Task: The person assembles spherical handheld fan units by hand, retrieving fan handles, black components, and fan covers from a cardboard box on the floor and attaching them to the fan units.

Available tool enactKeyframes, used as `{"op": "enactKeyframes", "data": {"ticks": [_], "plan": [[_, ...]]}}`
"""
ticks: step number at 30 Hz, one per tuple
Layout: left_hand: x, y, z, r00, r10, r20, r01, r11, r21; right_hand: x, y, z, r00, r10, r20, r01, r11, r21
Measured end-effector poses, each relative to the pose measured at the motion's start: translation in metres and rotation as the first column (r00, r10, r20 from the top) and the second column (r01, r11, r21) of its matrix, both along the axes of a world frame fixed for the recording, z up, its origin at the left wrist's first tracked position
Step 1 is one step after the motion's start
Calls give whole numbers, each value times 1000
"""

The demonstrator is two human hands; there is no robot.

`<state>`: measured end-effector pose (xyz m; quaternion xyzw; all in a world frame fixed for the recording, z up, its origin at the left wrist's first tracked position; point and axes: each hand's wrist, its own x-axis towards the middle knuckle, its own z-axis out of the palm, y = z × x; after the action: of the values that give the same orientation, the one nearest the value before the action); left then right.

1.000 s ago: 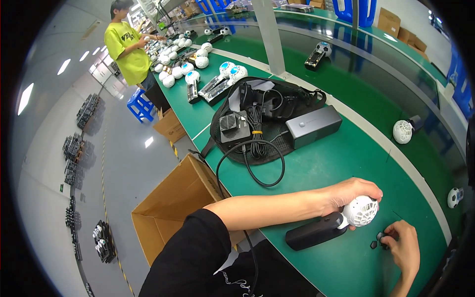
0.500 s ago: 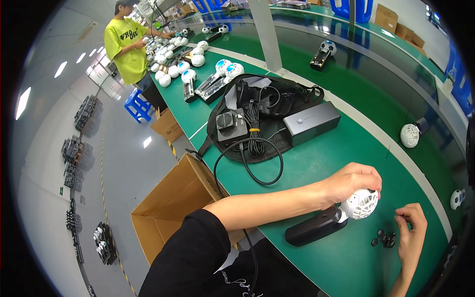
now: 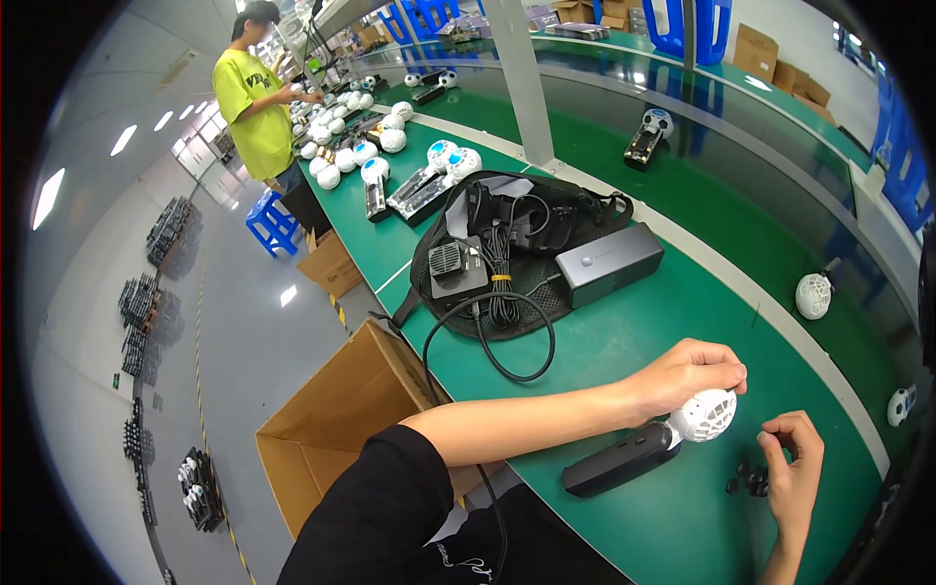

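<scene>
The left hand (image 3: 687, 375) is closed around the round white head of a small fan (image 3: 643, 448) that lies on the green table (image 3: 624, 341); its long black handle points away from the grip, down and to the left. Just right of the fan, the right hand (image 3: 795, 468) has its fingers curled over some tiny black parts (image 3: 746, 480), but I cannot tell if it grips one. Farther up from the grip, an open black bag (image 3: 517, 249) holds cables and a small black box, and a brown cardboard box (image 3: 336, 429) stands open on the floor.

Left hand (image 3: 687, 375) grips fan (image 3: 648, 447); right hand (image 3: 795, 468) apparently pinching.
</scene>
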<state>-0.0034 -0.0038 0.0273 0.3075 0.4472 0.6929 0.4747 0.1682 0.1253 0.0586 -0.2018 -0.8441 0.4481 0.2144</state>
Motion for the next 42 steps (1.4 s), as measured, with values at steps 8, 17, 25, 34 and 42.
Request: {"op": "enactKeyframes", "data": {"ticks": [8,17,25,34,42], "plan": [[1,1,1,998,53,-45,-55,998,-41,-1,-1,-1,999,28,31,-29,999,36],[5,1,0,1000,24,3,-23,996,-86,-1,-3,-5,997,76,27,-78,993,91],[19,2,-13,998,-25,-49,25,1000,0,-15,-37,-11,986,124,-114,-93,964,248],[25,4,-12,993,-70,-94,71,997,6,-18,-25,-5,964,232,-133,-158,896,416],[17,3,0,998,-56,35,60,990,-130,-23,-19,-19,978,62,-197,-59,998,22]]}}
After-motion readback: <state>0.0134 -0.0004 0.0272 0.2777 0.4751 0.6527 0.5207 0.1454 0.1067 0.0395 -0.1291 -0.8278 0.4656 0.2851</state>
